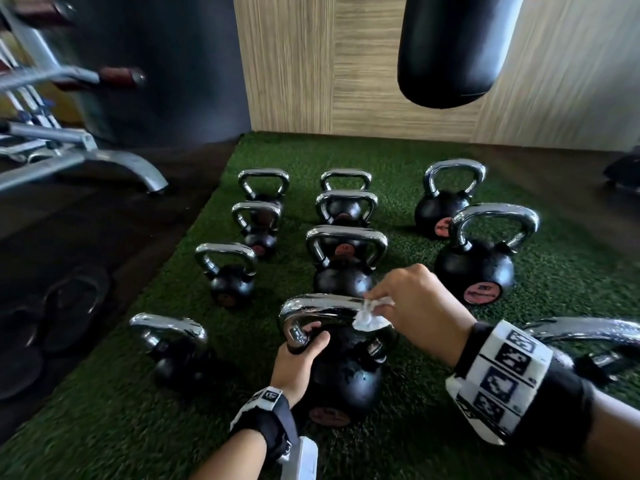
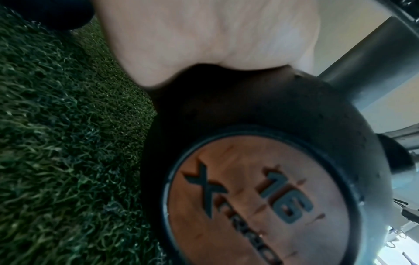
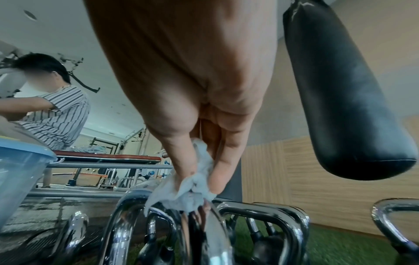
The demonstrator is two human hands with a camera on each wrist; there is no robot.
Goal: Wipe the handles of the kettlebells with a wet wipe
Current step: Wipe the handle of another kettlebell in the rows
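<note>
A black kettlebell (image 1: 346, 375) with a chrome handle (image 1: 322, 303) stands nearest me on the green turf. My left hand (image 1: 304, 351) grips the left leg of that handle, close against the ball. My right hand (image 1: 408, 303) pinches a crumpled white wet wipe (image 1: 369, 318) and presses it onto the right end of the handle's top bar. In the right wrist view the wet wipe (image 3: 192, 190) sits between thumb and fingers on the wet chrome handle (image 3: 208, 233). The left wrist view shows the kettlebell (image 2: 272, 125) marked 16 on an orange disc.
Several more kettlebells stand in rows on the turf (image 1: 104, 410), one at the left (image 1: 173, 348), a large one at the right (image 1: 474, 261). A black punching bag (image 1: 453, 46) hangs ahead. A bench frame (image 1: 86, 161) stands left. A blue tub (image 3: 20, 172) and a seated person (image 3: 52, 111) are behind.
</note>
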